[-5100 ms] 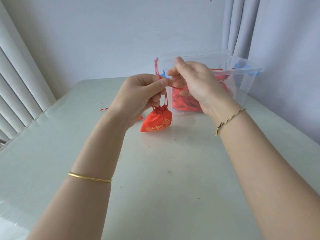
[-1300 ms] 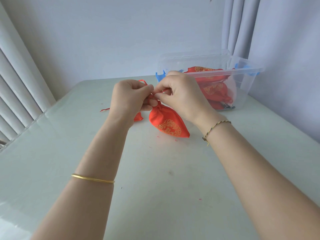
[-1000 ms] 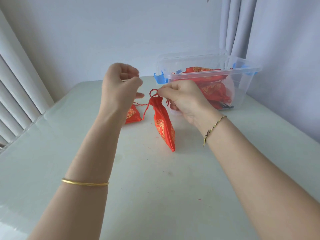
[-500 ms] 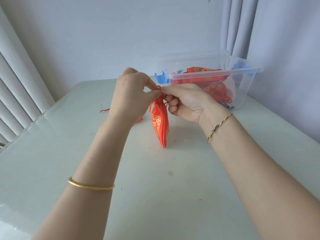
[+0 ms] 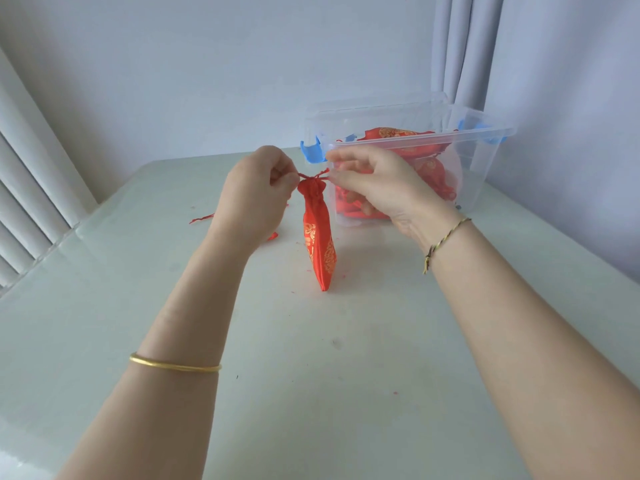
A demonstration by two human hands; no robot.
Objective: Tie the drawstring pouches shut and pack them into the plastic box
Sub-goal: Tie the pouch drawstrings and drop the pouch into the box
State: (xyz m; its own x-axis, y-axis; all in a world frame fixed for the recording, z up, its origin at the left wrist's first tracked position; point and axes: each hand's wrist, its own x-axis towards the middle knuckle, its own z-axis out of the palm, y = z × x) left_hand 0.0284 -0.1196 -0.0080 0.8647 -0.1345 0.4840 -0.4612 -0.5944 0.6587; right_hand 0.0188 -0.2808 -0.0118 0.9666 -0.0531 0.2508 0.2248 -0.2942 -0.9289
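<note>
A red drawstring pouch (image 5: pixel 320 244) with gold embroidery hangs upright between my hands, its bottom tip touching the table (image 5: pixel 311 358). Its mouth is gathered tight. My left hand (image 5: pixel 258 195) pinches the red drawstring on the left side of the mouth. On the right side, my right hand (image 5: pixel 377 183) pinches the other end of the string. The two ends run out sideways from the neck. Behind my right hand stands the clear plastic box (image 5: pixel 478 161) with blue latches, holding several red pouches.
Another red pouch (image 5: pixel 273 236) lies on the table, mostly hidden behind my left wrist, with a loose red string (image 5: pixel 201 219) trailing left. White blinds line the left edge. A wall and a curtain stand behind the table.
My hands have drawn apart sideways, pulling the string ends outward, and the pouch mouth has closed up tighter. The pouch still hangs upright on the table.
</note>
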